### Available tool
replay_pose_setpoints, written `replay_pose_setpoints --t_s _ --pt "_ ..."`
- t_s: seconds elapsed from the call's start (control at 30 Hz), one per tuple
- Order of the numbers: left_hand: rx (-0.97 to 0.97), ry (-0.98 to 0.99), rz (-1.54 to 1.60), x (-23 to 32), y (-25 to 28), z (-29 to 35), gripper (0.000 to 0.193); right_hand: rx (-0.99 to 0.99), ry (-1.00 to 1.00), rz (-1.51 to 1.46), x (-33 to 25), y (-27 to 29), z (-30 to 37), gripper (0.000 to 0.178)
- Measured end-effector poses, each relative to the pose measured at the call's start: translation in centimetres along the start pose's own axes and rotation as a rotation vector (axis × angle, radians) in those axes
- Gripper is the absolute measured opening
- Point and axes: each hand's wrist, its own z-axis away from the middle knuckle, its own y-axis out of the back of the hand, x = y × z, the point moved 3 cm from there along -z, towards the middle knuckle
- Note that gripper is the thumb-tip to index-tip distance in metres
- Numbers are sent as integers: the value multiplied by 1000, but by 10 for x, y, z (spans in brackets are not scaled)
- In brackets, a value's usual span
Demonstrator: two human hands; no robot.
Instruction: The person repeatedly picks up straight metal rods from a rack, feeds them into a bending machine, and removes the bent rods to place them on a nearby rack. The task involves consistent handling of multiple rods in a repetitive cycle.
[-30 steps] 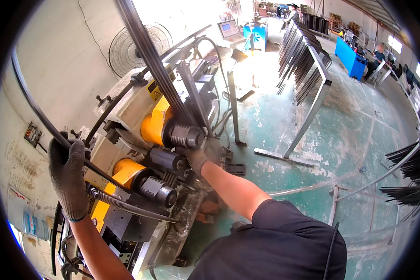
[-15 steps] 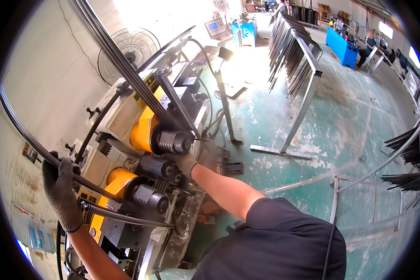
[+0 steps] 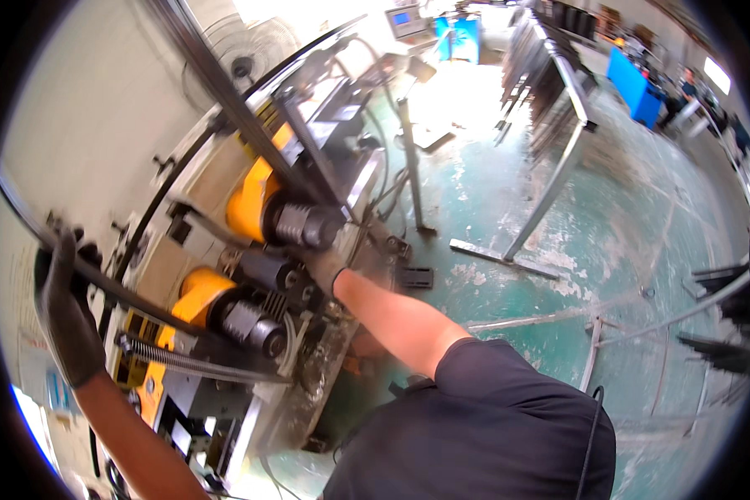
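- Left gloved hand (image 3: pixel 65 325): thumb upright, 1 dark bar (image 3: pixel 133 298) crossing beside it, between thumb and fingers; blur hides whether they pinch.
- Right gloved hand (image 3: pixel 323 270): fingers partly hidden just below the upper black roller (image 3: pixel 312 227); cannot tell their state.
- Lower black roller (image 3: pixel 257 330): below-left of the right fingers.

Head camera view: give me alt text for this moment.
A gloved left hand at a long dark bar; the gloved right hand, fingers hidden, between two yellow-and-black rollers on a machine. Beyond, a metal rack of dark rods stands on worn green floor.
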Motion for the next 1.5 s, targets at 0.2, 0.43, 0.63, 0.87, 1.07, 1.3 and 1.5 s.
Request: replay_pose_setpoints --t_s 0.2,0.43,0.63,0.87,1.07,1.3,1.5 --pt "75 41 21 15 -19 -14 47 -8 -105 -226 -29 7 16 42" --pt "131 122 -113 11 1 -4 53 -73 -113 -298 -39 4 19 35" --pt "27 212 -225 -1 -3 5 50 -71 -221 -337 10 18 3 35" --pt "-16 206 -376 -1 12 23 44 -124 -275 -404 36 9 -4 31" --pt "-68 214 -328 -2 15 24 45 -161 -216 -422 52 6 -14 21" --pt "-86 263 -325 0 12 22 49 -219 167 -250 105 12 -48 21" --pt "-27 226 -358 -8 19 23 48 -173 213 -103 96 9 -41 20"
